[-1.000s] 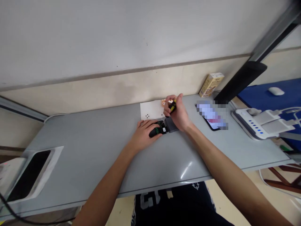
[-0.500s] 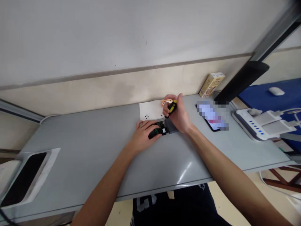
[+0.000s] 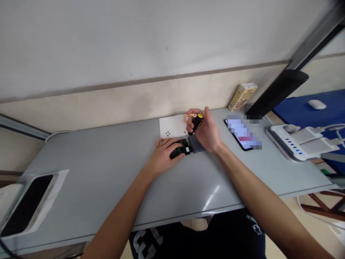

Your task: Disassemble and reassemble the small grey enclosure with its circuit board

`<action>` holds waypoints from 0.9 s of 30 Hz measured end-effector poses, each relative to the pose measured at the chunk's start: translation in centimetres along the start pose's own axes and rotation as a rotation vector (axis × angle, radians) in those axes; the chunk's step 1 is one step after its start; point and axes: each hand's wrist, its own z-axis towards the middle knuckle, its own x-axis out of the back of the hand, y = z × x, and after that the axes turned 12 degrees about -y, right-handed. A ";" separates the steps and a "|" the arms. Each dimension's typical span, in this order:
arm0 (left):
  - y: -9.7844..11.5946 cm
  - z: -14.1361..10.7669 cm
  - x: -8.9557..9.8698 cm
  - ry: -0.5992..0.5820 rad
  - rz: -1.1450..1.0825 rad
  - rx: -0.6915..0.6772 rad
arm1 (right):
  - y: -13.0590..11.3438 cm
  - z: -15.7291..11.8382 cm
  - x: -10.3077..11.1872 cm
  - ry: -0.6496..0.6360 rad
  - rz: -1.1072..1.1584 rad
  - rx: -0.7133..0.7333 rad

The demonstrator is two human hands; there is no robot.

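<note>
My left hand (image 3: 166, 154) is closed around a small black device (image 3: 184, 149) with a green circuit board showing, held down on the grey table (image 3: 107, 172). Above it and to the right, my right hand (image 3: 201, 127) grips a black and yellow screwdriver (image 3: 198, 122), its tip pointing down at the device. A dark grey box (image 3: 197, 145) lies against the device's right side, partly under my right hand. Behind the hands is a white sheet (image 3: 172, 126) with several small dark screws (image 3: 168, 133) on it and an orange shape partly hidden by my fingers.
A phone (image 3: 240, 135) with a lit screen lies to the right, before a carton (image 3: 242, 96) and a black cylinder (image 3: 277, 94). A white power strip (image 3: 288, 144) with plugs is at the far right. A dark tablet-like device (image 3: 28, 203) lies at the left.
The screwdriver's handle has turned slightly in my right hand, its yellow end now facing up more. My left hand and the device look the same. The person's legs have shifted below the table.
</note>
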 end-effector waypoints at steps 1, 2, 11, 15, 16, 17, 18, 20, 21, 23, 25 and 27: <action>0.0 0.0 0.0 0.003 0.002 0.001 | -0.2 0.0 0.0 -0.021 0.030 -0.024; 0.0 0.0 0.0 0.005 0.003 0.001 | -0.3 -0.1 0.1 -0.035 0.054 -0.039; 0.0 0.0 -0.2 0.005 0.007 -0.007 | 0.5 -0.2 0.3 0.051 -0.130 0.099; 0.1 -0.1 0.0 0.016 0.009 -0.003 | 0.2 0.0 0.1 -0.002 -0.104 0.060; 0.1 -0.1 0.0 0.017 0.009 -0.002 | 0.0 0.0 0.1 -0.016 -0.081 0.039; 0.1 -0.1 0.0 0.016 0.010 -0.003 | -0.1 0.0 0.2 -0.026 -0.069 0.025; 0.1 -0.1 0.0 0.015 0.012 -0.005 | -0.2 -0.1 0.3 -0.029 -0.072 0.022; 0.1 -0.1 0.0 0.015 0.016 -0.009 | -0.2 -0.2 0.5 -0.021 -0.133 0.039; 0.1 -0.1 0.0 0.014 0.018 -0.009 | -0.2 -0.3 0.6 -0.004 -0.193 0.052; 0.0 -0.1 -0.1 0.015 0.020 -0.003 | 0.0 -0.4 0.7 0.050 -0.349 0.079; 0.1 -0.2 -0.1 0.007 0.022 0.001 | 0.1 -0.6 0.7 0.097 -0.503 0.107; 0.1 -0.2 0.1 -0.001 0.025 -0.002 | 0.0 -0.9 0.8 0.095 -0.622 0.128</action>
